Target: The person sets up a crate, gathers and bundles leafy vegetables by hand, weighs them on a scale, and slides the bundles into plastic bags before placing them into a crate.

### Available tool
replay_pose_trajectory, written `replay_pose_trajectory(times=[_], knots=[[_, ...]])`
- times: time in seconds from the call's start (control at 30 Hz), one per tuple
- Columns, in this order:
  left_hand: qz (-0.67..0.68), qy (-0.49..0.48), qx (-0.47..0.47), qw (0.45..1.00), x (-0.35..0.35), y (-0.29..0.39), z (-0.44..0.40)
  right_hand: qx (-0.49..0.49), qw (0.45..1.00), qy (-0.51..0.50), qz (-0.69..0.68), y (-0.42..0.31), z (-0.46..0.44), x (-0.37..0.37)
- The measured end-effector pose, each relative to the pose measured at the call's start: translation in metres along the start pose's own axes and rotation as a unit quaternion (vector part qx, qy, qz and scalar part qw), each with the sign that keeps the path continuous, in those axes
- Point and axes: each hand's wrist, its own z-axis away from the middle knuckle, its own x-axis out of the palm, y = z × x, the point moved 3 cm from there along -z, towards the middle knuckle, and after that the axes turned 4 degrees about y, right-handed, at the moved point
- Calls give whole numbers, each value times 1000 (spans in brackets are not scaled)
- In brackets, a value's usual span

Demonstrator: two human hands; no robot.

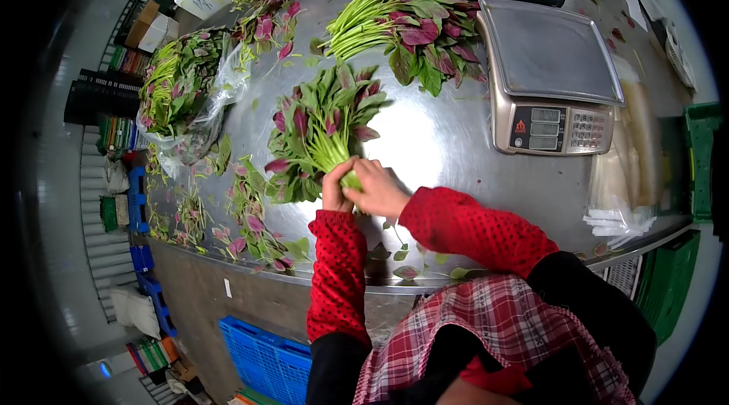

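Along the near edge of the bench (pixel 456 169), loose leaves (pixel 406 273) are scattered, and a sleeve brushing over them could push some to the floor. Just beyond, the stem ends of a leafy bunch (pixel 319 112) are gripped by both hands: the left hand (pixel 334 186) is closed around the stems, and the right hand (pixel 378 191) is curled over their ends from the right, with little gap seen between fingers and stalks; how hard they are squeezed cannot be told. The bunch is held over the middle of the bench, its leaves fanned away to the far side. Because it is held only at the stem ends, inner stalks could slip out if the grip were loosened, while too tight a twist could bruise or snap them. To the left, trimmings (pixel 254 215) lie near the bunch and could be caught up in its leaves. To the right, the near scale (pixel 554 48) could be knocked by a wide swing. Farther left, leaves could be spilled from the open plastic bag (pixel 226 86) if it were tugged. Beyond the bunch, a larger pile (pixel 410 21) could be mixed with it if the two were brought together.
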Motion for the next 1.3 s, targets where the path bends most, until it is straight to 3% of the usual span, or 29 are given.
replay_pose_trajectory(times=[0.07, 0.13, 0.17, 0.33, 0.4, 0.47, 0.53, 0.57, 0.6, 0.67, 0.73, 0.8, 0.83, 0.87, 0.9, 0.93, 0.97, 1.0, 1.03, 1.07, 1.13, 1.17, 1.2, 1.23, 1.27, 1.3], knots=[[52, 10, 22, 998, 15, 18, 30, -95, 994, 50, 17, -40, 14, -18], [168, -18, -9, 986, 16, 17, 42, -144, 989, 26, 13, -61, 30, -32], [190, 11, -3, 982, 21, 15, 53, -210, 972, 40, 94, -73, 39, -40], [167, 76, -42, 982, 22, 14, 74, -198, 968, -44, 149, -77, 52, -54], [8, 127, 11, 992, 26, 28, 85, -242, 961, -8, 133, -85, 53, -79], [25, 163, -2, 986, 22, 55, 97, -201, 977, 56, 41, -89, 56, -104], [167, 49, 57, 983, 37, 97, 125, -142, 986, 87, -8, -73, 62, -129], [100, -23, 190, 976, 32, 112, 128, -119, 988, 100, -4, -64, 64, -141], [-124, 125, 202, 963, 34, 124, 120, -76, 994, 73, 40, -44, 70, -134], [-337, 106, 53, 934, -24, 118, 68, 63, 991, -119, 11, -7, 87, -114], [-373, 124, 103, 914, -16, 175, 68, -4, 991, -134, -15, -2, 106, -121], [-194, -1, 117, 974, 22, 216, 104, 71, 991, -106, 30, 2, 121, -139], [-243, 92, 158, 953, 12, 219, 99, 63, 989, -117, 68, 18, 130, -135], [-292, 177, 199, 918, -7, 219, 82, 57, 985, -121, 105, 31, 141, -128], [-487, 216, 125, 837, -18, 219, 64, 59, 986, -121, 97, 28, 156, -127], [-662, 225, 42, 714, -25, 220, 49, 59, 985, -153, 55, 23, 165, -131], [-596, 158, 81, 783, -26, 234, 45, 52, 983, -176, 26, 25, 162, -146], [-530, 78, 112, 837, -25, 248, 46, 69, 988, -128, 47, 29, 169, -162], [-410, 73, 132, 900, 12, 254, 77, 93, 980, -134, 112, 37, 177, -166], [-416, 73, 120, 898, 7, 247, 74, 114, 967, -144, 177, 45, 184, -167], [-524, 99, 82, 842, -14, 228, 42, 109, 940, -297, 131, 31, 187, -128], [-721, 51, 54, 689, -23, 214, 17, 89, 942, -315, 73, 27, 193, -109], [-815, 153, 124, 544, 12, 209, 28, 63, 943, -326, 21, 30, 193, -96], [-682, 66, 145, 714, 39, 206, 29, 65, 952, -298, 32, 27, 192, -100], [-518, -28, 137, 844, 59, 201, 38, 75, 952, -296, 24, 27, 191, -101], [-486, -16, 58, 872, 75, 201, 52, 100, 936, -337, 5, 26, 191, -99]])
